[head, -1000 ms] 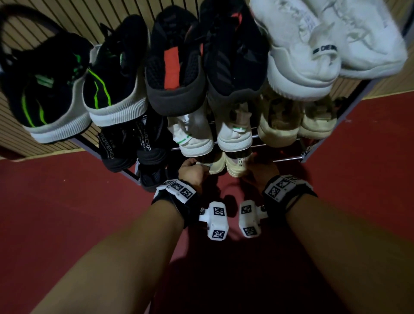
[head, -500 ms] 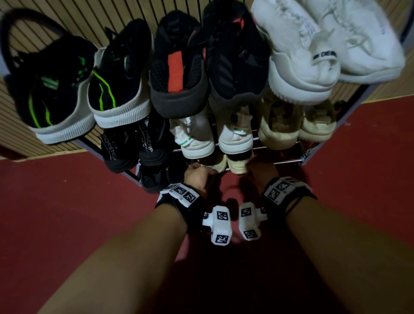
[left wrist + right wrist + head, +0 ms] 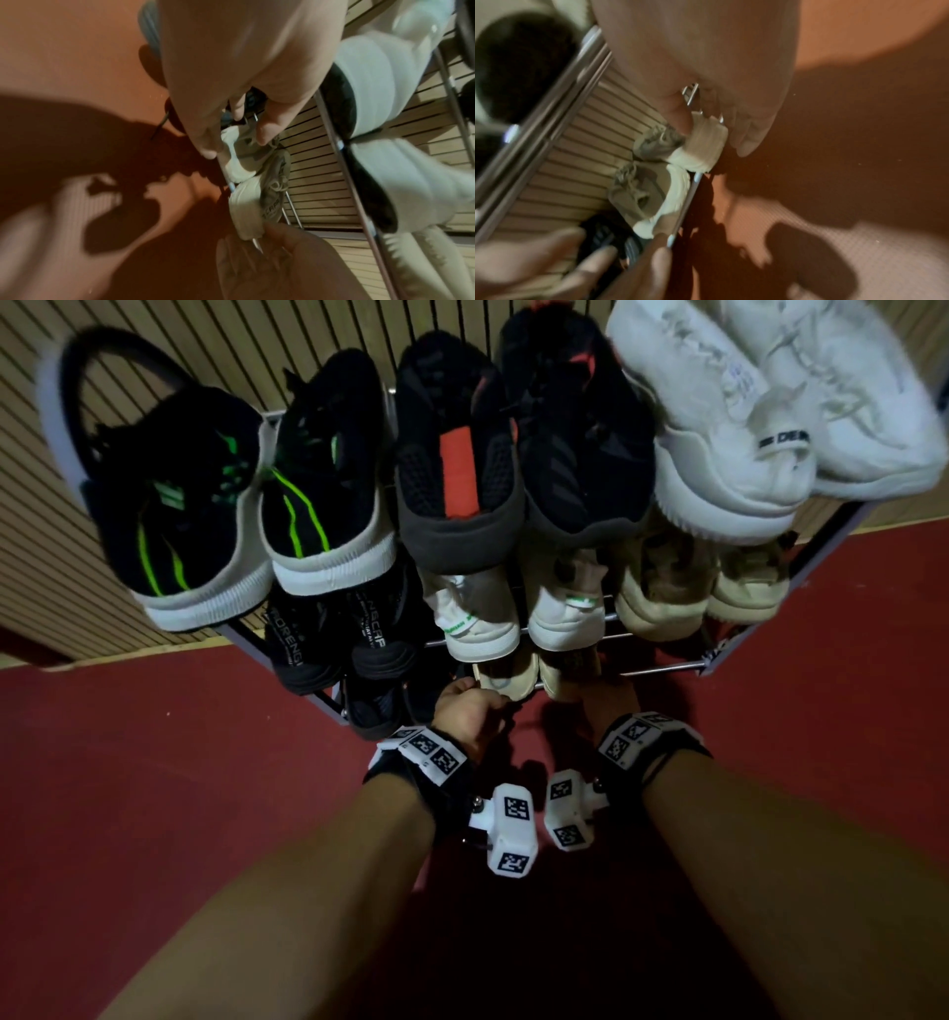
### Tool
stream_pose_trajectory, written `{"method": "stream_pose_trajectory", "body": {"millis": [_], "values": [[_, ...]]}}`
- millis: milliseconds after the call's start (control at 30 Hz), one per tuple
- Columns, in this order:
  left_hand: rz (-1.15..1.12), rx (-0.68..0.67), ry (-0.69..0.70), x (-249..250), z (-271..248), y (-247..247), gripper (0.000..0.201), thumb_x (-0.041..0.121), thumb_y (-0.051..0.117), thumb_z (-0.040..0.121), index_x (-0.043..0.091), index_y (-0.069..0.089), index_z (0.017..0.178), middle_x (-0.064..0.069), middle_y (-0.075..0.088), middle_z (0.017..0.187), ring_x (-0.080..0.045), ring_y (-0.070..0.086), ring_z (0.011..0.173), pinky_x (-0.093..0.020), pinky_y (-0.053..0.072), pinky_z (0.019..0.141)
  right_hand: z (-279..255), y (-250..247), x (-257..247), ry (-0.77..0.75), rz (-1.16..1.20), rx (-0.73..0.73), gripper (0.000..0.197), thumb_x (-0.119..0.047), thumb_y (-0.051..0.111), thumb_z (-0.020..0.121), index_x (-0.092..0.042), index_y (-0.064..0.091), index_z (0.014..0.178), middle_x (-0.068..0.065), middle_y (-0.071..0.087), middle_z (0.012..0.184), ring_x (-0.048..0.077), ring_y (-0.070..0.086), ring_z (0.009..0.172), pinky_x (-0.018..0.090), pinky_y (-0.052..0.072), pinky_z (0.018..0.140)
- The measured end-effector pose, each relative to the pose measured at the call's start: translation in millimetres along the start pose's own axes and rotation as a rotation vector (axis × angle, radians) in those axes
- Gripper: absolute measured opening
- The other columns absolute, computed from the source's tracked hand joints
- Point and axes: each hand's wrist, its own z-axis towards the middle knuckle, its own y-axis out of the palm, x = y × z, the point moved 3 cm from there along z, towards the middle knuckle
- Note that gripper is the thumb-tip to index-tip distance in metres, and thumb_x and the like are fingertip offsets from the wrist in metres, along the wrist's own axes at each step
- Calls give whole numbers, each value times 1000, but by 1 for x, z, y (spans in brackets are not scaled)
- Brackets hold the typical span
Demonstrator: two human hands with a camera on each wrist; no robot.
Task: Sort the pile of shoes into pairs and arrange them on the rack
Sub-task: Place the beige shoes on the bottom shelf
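Observation:
A pair of cream shoes stands side by side on the bottom tier of the metal rack [image 3: 662, 668], heels toward me. My left hand [image 3: 470, 708] [image 3: 237, 142] pinches the heel of the left cream shoe [image 3: 506, 677] [image 3: 239, 160] between thumb and a finger. My right hand [image 3: 608, 706] [image 3: 713, 136] holds the heel of the right cream shoe [image 3: 567, 677] [image 3: 703, 148] the same way, thumb on top and fingers below. In the head view the fingertips are hidden behind the hands.
The top tier carries a black-and-green pair [image 3: 246, 505], a black-and-red pair [image 3: 513, 454] and a white pair [image 3: 760, 418]. On the middle tier are black, white-and-green [image 3: 524, 618] and beige [image 3: 693, 588] pairs. Black shoes [image 3: 375, 706] sit bottom left. Red floor [image 3: 154, 788] surrounds the rack.
Both hands have stayed at the heels of the cream shoes and edged slightly closer to the bottom tier. The view has tilted a little.

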Motion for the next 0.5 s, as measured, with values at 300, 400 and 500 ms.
{"method": "stream_pose_trajectory", "body": {"millis": [300,400,500], "values": [[38,7,13,24,-27,-29,35,-12,57,80,17,48,99,-7,52,72,-15,53,50,-23,45,49,-5,-4,-21,136,237,6,42,-29,35,104,-12,40,142,14,40,148,30,37,138,40,34,108],[58,19,34,26,-47,-36,31,-11,57,82,16,51,97,-7,55,70,-9,55,36,-18,46,39,-21,-7,-25,77,262,14,29,-16,41,100,-6,61,118,12,61,127,28,56,121,34,42,101],[99,38,71,25,-72,-37,30,-12,56,82,17,51,80,-5,53,69,-12,56,40,-15,42,35,-40,-10,-18,153,347,-89,12,-18,52,92,-13,62,89,15,62,122,28,60,112,34,47,96]]}}
